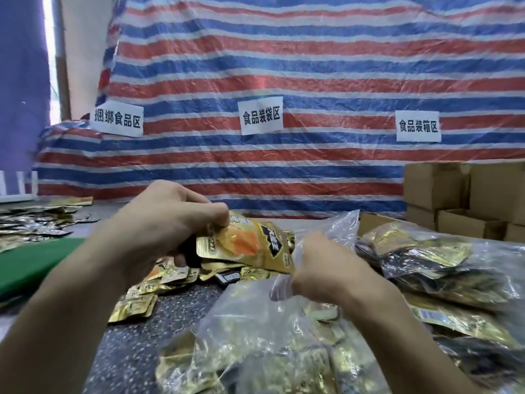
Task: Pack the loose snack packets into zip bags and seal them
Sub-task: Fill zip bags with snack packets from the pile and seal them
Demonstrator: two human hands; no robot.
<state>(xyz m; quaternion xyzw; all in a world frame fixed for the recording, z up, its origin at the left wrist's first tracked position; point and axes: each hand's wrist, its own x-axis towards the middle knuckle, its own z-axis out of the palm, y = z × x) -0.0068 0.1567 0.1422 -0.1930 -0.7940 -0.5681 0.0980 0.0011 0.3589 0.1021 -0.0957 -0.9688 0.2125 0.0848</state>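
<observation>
My left hand (167, 223) grips a stack of gold snack packets (250, 245), held above the table at centre. My right hand (321, 268) pinches the open rim of a clear zip bag (255, 331) that lies in front of me, partly filled with gold packets. The held stack is just left of the bag's mouth. Loose gold packets (170, 277) lie scattered on the dark speckled table (136, 351) under my left hand.
Filled clear bags (443, 268) are heaped at the right. Cardboard boxes (466, 194) stand at the back right. More packets (37, 220) lie far left beside a green sheet (34, 260). A striped tarp (284, 81) with paper labels hangs behind.
</observation>
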